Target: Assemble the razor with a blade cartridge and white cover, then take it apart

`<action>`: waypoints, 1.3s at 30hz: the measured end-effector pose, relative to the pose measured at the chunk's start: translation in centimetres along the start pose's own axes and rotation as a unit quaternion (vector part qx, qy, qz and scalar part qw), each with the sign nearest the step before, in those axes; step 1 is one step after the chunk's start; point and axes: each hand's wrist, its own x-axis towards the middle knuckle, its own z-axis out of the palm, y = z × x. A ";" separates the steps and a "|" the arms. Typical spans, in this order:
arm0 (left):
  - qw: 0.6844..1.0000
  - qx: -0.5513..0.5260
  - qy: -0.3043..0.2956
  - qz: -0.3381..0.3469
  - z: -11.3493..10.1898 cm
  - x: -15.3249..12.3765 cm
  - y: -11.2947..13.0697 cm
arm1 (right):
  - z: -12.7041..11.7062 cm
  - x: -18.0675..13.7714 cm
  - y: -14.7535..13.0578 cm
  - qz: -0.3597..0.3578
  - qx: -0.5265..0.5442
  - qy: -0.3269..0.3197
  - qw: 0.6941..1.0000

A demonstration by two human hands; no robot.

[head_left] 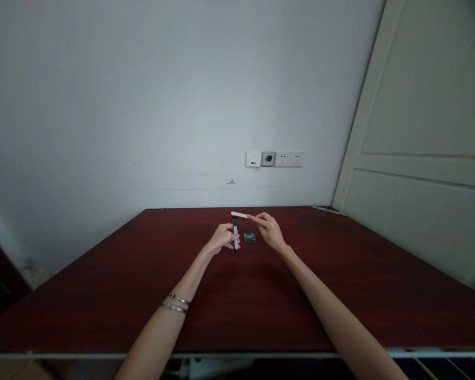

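My left hand [222,236] is closed around the pale grey handle of a razor [236,238], which stands nearly upright with its dark head at the top. Between the fingers of my right hand [272,232] is a slim white stick [239,215], its kind too small to make out. The stick runs sideways to the left, its far end at the razor's head; whether the two touch I cannot tell. A small clear case [249,238] with something dark green inside lies on the table between my hands.
The dark red wooden table [122,285] reaches back to a white wall [182,105]. Wall sockets [288,159] sit above its back edge. At the right stands a pale panelled door [415,137], with a thin flat strip [328,210] on the table's back right corner.
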 end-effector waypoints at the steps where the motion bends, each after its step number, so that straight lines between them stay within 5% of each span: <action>1: 1.000 -0.002 -0.002 0.002 0.0 -0.1 0.1 | 0.1 0.0 0.0 -0.004 0.004 -0.005 1.000; 7: 1.000 -0.008 0.001 0.014 0.0 -0.4 0.6 | -0.5 -0.8 1.6 0.038 0.022 0.017 0.999; 39: 1.000 -0.020 -0.012 0.006 0.1 -0.4 0.6 | -0.5 0.5 -0.6 0.069 0.128 -0.002 0.989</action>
